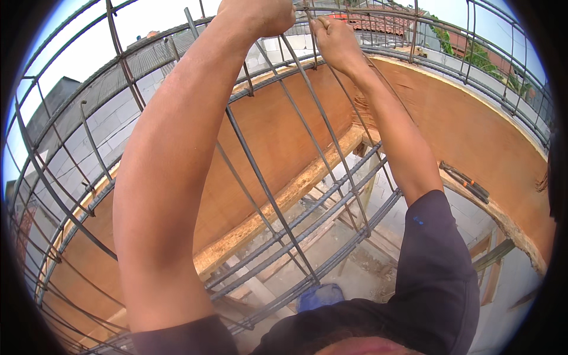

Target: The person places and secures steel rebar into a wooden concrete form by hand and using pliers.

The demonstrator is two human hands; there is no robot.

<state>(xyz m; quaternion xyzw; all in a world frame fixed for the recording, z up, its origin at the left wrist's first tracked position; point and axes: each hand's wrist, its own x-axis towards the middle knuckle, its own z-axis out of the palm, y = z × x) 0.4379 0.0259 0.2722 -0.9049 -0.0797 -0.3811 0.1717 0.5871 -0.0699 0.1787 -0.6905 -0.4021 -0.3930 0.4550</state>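
Both my arms reach up and forward to a cage of steel reinforcing bars (266, 183). At the top edge my left hand (263, 16), partly cut off by the picture, is closed beside the upper bars; what its fingers hold is hidden. Just right of it, my right hand (338, 42) has its fingers curled and pressed together next to a thin upright bar (312, 36). Whatever lies in that pinch is too small to make out. Thin stirrups slant down from the upper bars to a bundle of thick lower bars (355, 228).
Orange-brown plywood panels (449, 112) wall in the cage, with a timber ledge (284, 198) along the bottom. Pincers with orange-and-black handles (467, 182) lie at the right panel. Far below are a blue object (319, 297) and timber. Bar ends stick up at left.
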